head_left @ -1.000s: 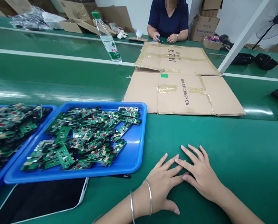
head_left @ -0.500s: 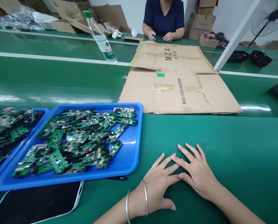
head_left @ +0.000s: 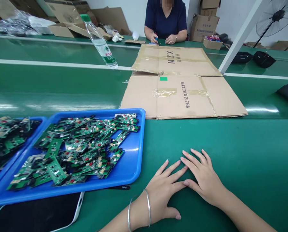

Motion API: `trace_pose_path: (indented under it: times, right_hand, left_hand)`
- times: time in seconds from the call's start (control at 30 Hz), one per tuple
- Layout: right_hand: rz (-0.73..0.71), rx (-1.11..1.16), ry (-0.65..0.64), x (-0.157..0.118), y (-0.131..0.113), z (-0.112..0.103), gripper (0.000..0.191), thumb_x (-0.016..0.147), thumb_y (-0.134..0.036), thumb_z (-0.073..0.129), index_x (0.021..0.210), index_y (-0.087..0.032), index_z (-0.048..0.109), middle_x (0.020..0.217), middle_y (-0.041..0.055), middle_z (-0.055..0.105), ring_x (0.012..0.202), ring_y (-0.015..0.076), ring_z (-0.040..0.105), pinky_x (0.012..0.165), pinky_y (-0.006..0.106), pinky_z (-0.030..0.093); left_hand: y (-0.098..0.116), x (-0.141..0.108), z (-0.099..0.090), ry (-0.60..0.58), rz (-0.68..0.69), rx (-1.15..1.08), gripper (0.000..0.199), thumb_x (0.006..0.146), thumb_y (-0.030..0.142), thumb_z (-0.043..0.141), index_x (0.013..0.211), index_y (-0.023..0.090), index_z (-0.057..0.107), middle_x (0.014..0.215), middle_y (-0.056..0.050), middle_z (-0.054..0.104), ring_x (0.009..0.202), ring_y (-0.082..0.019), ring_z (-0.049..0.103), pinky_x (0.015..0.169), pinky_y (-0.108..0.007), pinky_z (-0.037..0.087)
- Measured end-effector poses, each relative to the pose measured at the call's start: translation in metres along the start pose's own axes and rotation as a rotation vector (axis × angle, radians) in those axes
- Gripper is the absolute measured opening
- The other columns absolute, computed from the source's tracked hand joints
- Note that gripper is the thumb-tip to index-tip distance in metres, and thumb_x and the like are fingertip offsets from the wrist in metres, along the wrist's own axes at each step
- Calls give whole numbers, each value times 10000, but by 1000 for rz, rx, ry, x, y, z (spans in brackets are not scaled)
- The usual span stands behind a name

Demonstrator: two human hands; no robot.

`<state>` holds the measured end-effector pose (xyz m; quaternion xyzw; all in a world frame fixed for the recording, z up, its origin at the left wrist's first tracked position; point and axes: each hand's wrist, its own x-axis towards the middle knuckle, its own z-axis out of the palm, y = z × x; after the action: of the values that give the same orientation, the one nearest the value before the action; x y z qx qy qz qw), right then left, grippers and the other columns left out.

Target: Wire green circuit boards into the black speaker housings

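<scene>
My left hand (head_left: 162, 188) lies palm down on the green table (head_left: 262, 161), fingers spread, with two silver bangles (head_left: 148, 207) at its wrist. Beside it, my right hand (head_left: 204, 178) also rests flat with its fingers apart. Fingertips of the two hands meet or slightly overlap. Neither hand holds anything. To the left of my hands sits a blue tray (head_left: 134, 161) heaped with small green circuit boards (head_left: 86, 145). A dark-screened phone or tablet (head_left: 37, 212) is partly hidden under the tray's front edge.
A second blue tray (head_left: 41, 124) of boards adjoins at far left. Ahead lies flattened cardboard (head_left: 168, 100), with a tilted water bottle (head_left: 101, 46) left of it. A person (head_left: 166, 19) sits across the table. A white post (head_left: 242, 37) rises at the right.
The view has shifted slightly, so most of the scene sits a little further left. My hands stay flat on the table, with only small finger movement.
</scene>
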<state>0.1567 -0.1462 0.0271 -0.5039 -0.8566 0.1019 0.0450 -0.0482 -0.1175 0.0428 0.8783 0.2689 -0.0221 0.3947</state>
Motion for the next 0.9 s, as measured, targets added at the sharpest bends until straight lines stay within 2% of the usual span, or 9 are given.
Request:
trace_pose_path:
  times: [0.2,0.37,0.47,0.77,0.9]
  right_hand:
    - [-18,-6,6,-1,1,-2,511,911,-530,358,1384,-345,306,1457,10,308,1305,307,275,1014,589,250]
    - [-88,-29,3,-1,0,-3,619,860,-600,400,1408,-383,210,1480,54,246,1302,358,261,971,650,242]
    - [-123,-43,-11,0,-1,-2,655,843,-628,396,1412,-391,175,1488,73,218,1302,381,246,949,682,228]
    - [-106,-45,14,0,1,3,642,844,-617,405,1408,-383,206,1480,58,245,1302,367,256,983,667,206]
    - [-137,-15,4,1,2,4,670,817,-653,409,1404,-402,206,1491,64,206,1301,386,257,961,704,212]
  left_hand:
    - [3,1,-4,-27,8,-2,709,678,544,655,1315,337,424,1501,-38,259,1363,-372,161,1034,-686,97]
    - [2,1,-3,-14,-7,-11,737,669,545,660,1328,332,406,1483,-37,310,1367,-360,154,1047,-672,77]
    - [0,1,-1,-46,12,-29,760,672,551,652,1345,325,381,1480,-54,314,1370,-367,121,1043,-676,61]
    - [1,-2,-6,-13,19,-25,730,695,517,643,1348,356,360,1498,-18,272,1374,-336,144,1058,-650,67]
    - [-9,1,6,-2,56,60,809,677,461,682,1377,364,291,1503,-21,246,1362,-363,163,1036,-678,107]
